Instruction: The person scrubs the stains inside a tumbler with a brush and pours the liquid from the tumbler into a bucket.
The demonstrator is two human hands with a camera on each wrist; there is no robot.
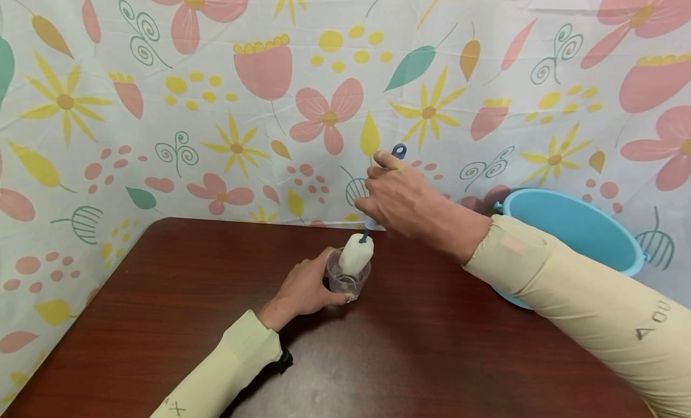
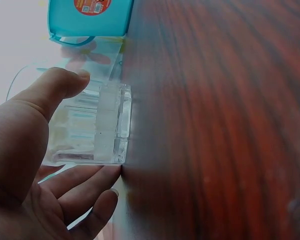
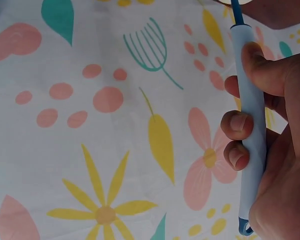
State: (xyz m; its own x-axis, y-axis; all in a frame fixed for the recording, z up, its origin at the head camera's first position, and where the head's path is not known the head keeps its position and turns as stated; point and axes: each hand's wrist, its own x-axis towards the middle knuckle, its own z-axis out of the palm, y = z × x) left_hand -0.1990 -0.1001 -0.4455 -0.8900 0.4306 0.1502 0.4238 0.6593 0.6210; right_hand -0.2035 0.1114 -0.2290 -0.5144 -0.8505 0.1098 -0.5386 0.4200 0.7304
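A clear drinking glass (image 1: 345, 286) stands upright on the dark wood table, its thick base facing the table in the left wrist view. My left hand (image 1: 305, 289) holds it from the left, thumb on the near side and fingers round the far side. My right hand (image 1: 405, 196) grips the pale blue handle (image 3: 250, 125) of a sponge bottle brush, fingers curled round it. The brush's white sponge head (image 1: 356, 254) points down at the glass, its lower end inside the rim and most of it above.
A light blue bucket (image 1: 572, 226) stands at the right, partly behind my right sleeve (image 1: 583, 298). Behind the table (image 1: 216, 256) hangs a white cloth (image 1: 324, 58) printed with flowers and leaves.
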